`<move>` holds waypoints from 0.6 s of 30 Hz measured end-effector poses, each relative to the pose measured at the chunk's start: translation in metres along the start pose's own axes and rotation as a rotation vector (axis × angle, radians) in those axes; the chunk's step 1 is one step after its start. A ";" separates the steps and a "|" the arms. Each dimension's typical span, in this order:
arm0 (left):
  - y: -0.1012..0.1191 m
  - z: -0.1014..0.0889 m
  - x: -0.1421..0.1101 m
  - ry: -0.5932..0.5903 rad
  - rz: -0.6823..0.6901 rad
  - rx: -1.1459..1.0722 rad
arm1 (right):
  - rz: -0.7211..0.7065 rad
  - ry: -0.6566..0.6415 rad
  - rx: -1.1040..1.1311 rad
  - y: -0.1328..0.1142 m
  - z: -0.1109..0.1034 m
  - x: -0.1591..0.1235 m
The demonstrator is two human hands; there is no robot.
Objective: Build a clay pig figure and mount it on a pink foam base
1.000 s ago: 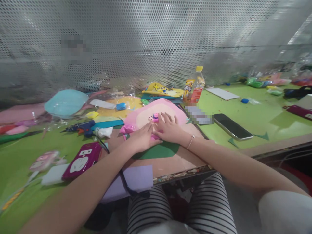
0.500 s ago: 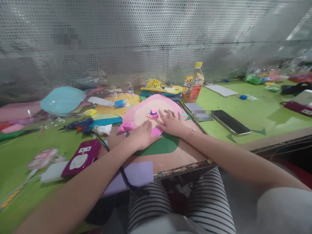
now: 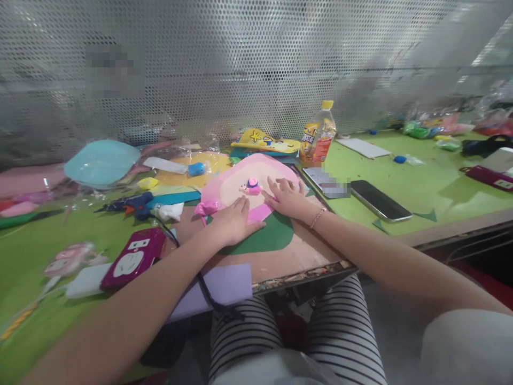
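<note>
A pink foam sheet (image 3: 216,179) with a cream middle lies in front of me, partly over a dark green sheet (image 3: 276,235). On the cream part sits a small snail figure (image 3: 253,186) with a pink body and a blue and pink shell. My left hand (image 3: 236,222) rests flat on the lower left of the pink sheet, fingers stretched out. On the right side of the sheet lies my right hand (image 3: 288,200), its fingers spread beside the snail. A pink clay packet (image 3: 207,207) is at the sheet's left edge, close to my left hand.
Left are a blue glue gun (image 3: 138,206), a purple power bank (image 3: 134,256) and a light blue foam piece (image 3: 102,163). A bottle (image 3: 319,133) and yellow cutout (image 3: 264,143) stand behind. A phone (image 3: 380,201) lies right. Lilac paper (image 3: 228,286) overhangs the front edge.
My right hand has slid slightly to the right, away from the snail. My left hand stays in place on the sheet.
</note>
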State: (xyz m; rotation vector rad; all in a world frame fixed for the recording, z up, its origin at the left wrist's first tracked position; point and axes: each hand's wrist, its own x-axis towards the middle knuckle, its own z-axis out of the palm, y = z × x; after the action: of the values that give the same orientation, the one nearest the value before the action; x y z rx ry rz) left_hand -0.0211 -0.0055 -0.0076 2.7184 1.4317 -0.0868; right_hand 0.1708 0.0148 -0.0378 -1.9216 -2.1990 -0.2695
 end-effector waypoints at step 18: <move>-0.002 0.003 0.001 0.025 0.006 0.010 | 0.050 0.011 0.004 0.009 -0.004 0.004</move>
State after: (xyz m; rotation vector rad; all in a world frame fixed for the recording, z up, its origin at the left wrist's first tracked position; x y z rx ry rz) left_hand -0.0224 -0.0035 -0.0110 2.7416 1.4334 -0.0602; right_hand 0.1789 0.0187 -0.0333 -1.9651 -2.1399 -0.2666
